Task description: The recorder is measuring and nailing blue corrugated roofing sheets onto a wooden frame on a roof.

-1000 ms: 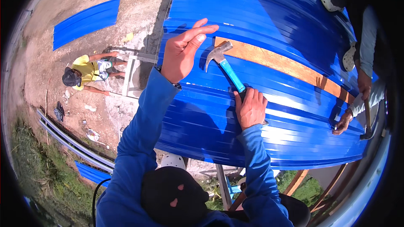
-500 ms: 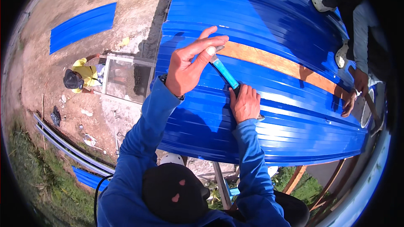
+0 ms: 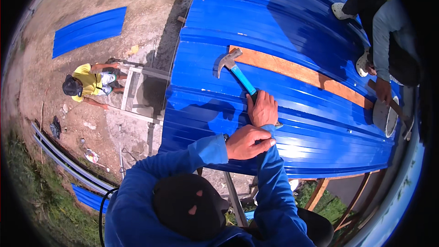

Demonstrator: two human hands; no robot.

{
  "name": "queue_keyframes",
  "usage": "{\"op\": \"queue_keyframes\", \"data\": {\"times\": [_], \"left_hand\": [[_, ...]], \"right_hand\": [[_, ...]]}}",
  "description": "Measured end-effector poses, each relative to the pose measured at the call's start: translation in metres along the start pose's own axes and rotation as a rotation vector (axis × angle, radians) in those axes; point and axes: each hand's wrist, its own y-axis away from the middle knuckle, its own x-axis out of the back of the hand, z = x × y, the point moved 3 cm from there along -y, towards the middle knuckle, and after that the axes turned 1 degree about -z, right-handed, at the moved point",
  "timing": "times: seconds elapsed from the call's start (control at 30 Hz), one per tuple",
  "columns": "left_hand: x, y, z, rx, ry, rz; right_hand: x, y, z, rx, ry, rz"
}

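My right hand (image 3: 263, 109) is closed around the handle end of a claw hammer (image 3: 246, 81) with a light blue and black handle. The grey hammer head points away from me, above the blue corrugated roofing sheet (image 3: 206, 96). My left hand (image 3: 248, 142) crosses to my right wrist, its fingers and thumb closed at the cuff of my right blue sleeve (image 3: 270, 145). Beyond the hammer head, a long wooden plank (image 3: 292, 69) lies along the sheet. A small metal bit (image 3: 278, 125) shows beside my right wrist, its kind unclear.
At the right, a co-worker in white clogs (image 3: 362, 64) holds another hammer (image 3: 393, 103) beside a pale bucket (image 3: 386, 116). Below left, a person in yellow (image 3: 88, 82) grips a frame (image 3: 137, 93). Wooden framing (image 3: 318, 194) shows past the sheet's near edge.
My left hand has come back from the hammer head and the plank's end to my right cuff. The co-worker's hand has left the plank's far end. The person below has shifted slightly.
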Motion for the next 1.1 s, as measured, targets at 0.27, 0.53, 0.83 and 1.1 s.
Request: {"op": "queue_keyframes", "data": {"times": [0.27,0.53,0.83,1.1], "left_hand": [[-0.016,0.007,-0.001,-0.001,-0.075,-0.075],[0.043,0.001,-0.006,0.152,-0.081,0.160],[0.093,-0.007,-0.032,0.045,-0.150,0.445],[0.114,0.003,-0.099,0.155,-0.490,0.474]], "right_hand": [[0.005,0.001,0.012,-0.024,-0.051,0.006],[0.000,0.010,0.000,-0.076,-0.261,0.068],[0.007,0.028,-0.007,-0.115,-0.181,0.078],[0.002,0.032,-0.016,-0.134,-0.153,0.063]]}}
